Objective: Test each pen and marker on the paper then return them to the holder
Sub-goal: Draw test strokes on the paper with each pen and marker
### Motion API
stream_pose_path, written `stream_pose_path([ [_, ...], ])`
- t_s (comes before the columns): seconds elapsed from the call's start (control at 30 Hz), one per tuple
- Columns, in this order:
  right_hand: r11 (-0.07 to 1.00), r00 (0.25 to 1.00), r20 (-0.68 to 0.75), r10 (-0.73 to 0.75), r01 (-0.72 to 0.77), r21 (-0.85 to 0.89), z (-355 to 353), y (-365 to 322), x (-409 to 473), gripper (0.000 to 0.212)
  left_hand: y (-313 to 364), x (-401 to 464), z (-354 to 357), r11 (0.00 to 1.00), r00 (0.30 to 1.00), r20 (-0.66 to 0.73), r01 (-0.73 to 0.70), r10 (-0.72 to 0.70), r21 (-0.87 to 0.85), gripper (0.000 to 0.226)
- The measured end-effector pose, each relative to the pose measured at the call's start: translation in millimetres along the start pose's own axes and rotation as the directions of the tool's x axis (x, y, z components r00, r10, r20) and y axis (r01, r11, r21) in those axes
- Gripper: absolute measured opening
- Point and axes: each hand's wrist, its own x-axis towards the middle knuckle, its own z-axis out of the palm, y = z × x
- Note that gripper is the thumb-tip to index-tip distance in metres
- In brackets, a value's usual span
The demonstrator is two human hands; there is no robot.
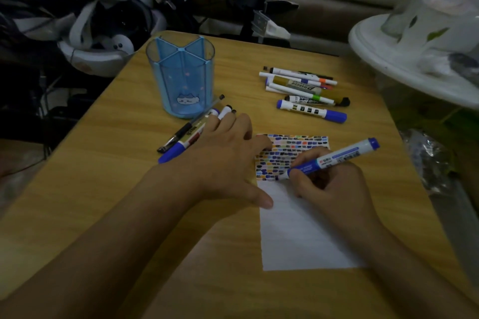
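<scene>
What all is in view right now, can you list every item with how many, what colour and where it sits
holder: one, clear blue, far left of the table, nothing in it.
paper: one, white, near right, its top part filled with coloured marks.
blue marker: one, blue and white, tip on the paper.
pile of pens and markers: several, mostly white barrels, far right of the table.
capped blue marker: one, white with blue ends, at the near edge of the pile.
pens beside the holder: a few, black and blue, partly under the left hand.
table: one, light wood.
left hand: flat on the paper's left edge.
right hand: grips the blue marker.
</scene>
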Motion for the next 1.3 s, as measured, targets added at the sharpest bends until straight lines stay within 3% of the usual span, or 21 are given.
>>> stream_pose_path([
  [1.3,0.999,1.0,0.008,-0.03,0.03,-0.035,0.3,-4.5,-2.1,0.018,1.7,-0.4,-2.5,1.0,0.999,0.033,0.013,-0.012,-0.021,0.1],
])
